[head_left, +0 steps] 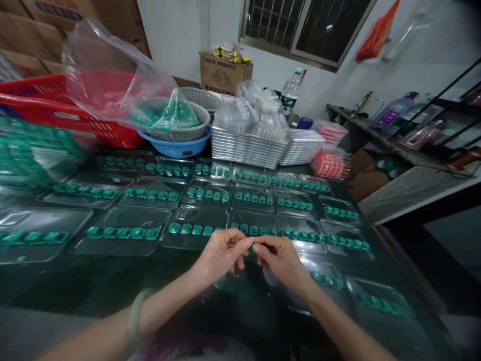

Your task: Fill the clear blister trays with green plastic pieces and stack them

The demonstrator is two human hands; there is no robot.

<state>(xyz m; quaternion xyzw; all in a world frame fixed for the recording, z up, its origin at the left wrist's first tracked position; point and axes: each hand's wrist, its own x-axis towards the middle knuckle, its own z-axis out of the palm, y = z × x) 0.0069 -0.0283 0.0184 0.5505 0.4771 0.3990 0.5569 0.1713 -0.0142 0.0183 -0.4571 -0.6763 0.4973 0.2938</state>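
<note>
Both hands at frame centre, tips nearly meeting over the dark green table [150, 281]. Left hand [225, 250]: thumb and index pinched together, other fingers curled. Right hand [280, 258]: thumb and index also brought in close. Can't tell whether either grips anything; whatever sits between the tips is too small to read. Pale bracelet [137, 316] on the left wrist, lower left.

Nearest item is the centre tray [255, 215], clear plastic, just behind the fingertips, its green pieces [254, 230] in a row and partly hidden by the hands. More clear trays fill the middle of the frame in roughly 3 rows, plus 2 at lower right. The left-of-centre tray [124, 213] carries 5 green pieces.

Upper left: red basket [108, 131], with a clear bag [108, 65] over it. Upper centre: blue basin [180, 147] under a colander of green pieces, stacked containers [244, 145] to its right, then orange packs [328, 163].
</note>
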